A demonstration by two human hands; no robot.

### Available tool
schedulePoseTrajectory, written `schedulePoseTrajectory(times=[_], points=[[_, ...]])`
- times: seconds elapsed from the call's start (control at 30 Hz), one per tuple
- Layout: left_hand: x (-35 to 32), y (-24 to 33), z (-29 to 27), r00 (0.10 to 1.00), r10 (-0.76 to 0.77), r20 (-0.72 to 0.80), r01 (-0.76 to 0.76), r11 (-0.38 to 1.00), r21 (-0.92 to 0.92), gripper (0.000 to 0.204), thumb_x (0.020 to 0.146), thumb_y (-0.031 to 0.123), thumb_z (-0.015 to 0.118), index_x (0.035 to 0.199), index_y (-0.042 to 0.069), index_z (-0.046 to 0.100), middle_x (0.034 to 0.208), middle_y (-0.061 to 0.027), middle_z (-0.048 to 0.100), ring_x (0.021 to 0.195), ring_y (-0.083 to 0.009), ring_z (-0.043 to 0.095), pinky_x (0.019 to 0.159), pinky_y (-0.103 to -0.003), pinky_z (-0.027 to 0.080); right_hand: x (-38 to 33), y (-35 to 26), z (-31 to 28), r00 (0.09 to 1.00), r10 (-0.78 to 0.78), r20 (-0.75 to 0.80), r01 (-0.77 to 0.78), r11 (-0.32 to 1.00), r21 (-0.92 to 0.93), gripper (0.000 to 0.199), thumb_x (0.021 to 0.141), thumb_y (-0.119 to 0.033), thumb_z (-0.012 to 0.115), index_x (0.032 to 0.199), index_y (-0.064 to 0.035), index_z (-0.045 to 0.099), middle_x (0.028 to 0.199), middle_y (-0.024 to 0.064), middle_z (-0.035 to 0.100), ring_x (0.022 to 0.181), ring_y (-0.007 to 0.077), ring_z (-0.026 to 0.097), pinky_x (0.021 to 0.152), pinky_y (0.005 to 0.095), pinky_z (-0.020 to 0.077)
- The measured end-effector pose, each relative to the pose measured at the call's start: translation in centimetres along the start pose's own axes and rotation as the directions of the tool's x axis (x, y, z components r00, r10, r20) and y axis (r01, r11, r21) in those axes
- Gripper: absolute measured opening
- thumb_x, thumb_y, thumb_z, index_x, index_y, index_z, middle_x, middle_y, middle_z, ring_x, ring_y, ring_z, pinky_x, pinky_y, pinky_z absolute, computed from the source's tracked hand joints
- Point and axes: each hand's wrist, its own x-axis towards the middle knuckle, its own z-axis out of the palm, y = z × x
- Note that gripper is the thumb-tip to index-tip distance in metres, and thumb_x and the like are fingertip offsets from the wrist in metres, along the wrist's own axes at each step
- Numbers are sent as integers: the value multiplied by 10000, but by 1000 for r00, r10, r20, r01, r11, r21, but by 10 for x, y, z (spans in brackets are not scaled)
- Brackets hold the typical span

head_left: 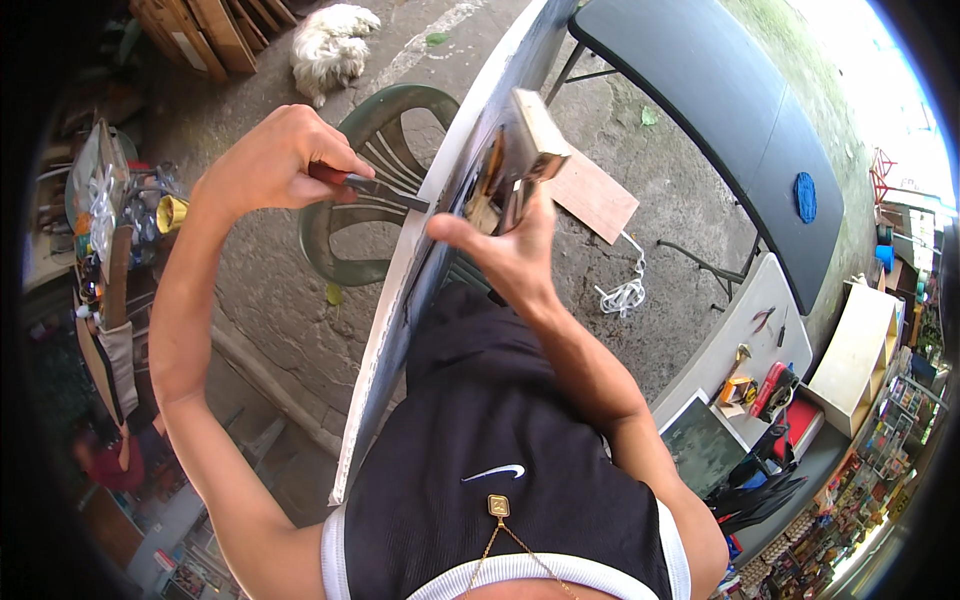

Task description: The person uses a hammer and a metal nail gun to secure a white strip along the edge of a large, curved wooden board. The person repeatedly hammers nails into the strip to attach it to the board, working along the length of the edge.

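Observation:
A long white-edged panel (385,345), probably a door, stands on its narrow edge in front of me, slanting from my chest to the far side. My left hand (285,165) is closed round the red-and-dark handle of a chisel (395,193). The chisel's flat metal blade reaches sideways to the panel's edge, its tip at or just over it. On the panel's right side, my right hand (515,245) grips a pale wooden block (540,140), smeared by motion. Dark and brown shapes beside that hand are too blurred to name.
A green plastic chair (345,255) stands left of the panel; a white dog (330,50) lies beyond it. To the right are a dark folding table (730,90), a plywood piece (595,195) with white cord (625,292), and a light table (790,320) with tools.

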Motion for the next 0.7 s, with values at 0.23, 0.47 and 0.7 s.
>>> schedulePoseTrajectory(times=[0.23,0.47,0.7], points=[[0,5,8,991,-134,14,135,988,-71,276,647,35,787,921,28,749,659,-123,632,538,-196,588,504,-316,424,31,-103,-21,985,-154,82,155,988,-3,518,788,-240,829,1118,27,532,913,60,650,812,138,649,729,267,556],[2,11,15,981,-195,6,195,981,-27,286,647,-34,761,929,-3,724,624,-94,565,494,-127,473,485,-275,356,68,-152,-35,922,-298,248,305,952,9,527,798,-262,813,1141,16,526,941,70,640,836,145,639,731,279,555],[-2,14,18,982,-189,-22,187,981,-58,270,678,-37,743,946,-29,711,606,-77,505,503,-89,412,475,-270,319,54,-195,-124,953,-286,102,303,876,-376,536,807,-283,796,1165,6,520,969,80,629,860,152,629,732,292,554]])
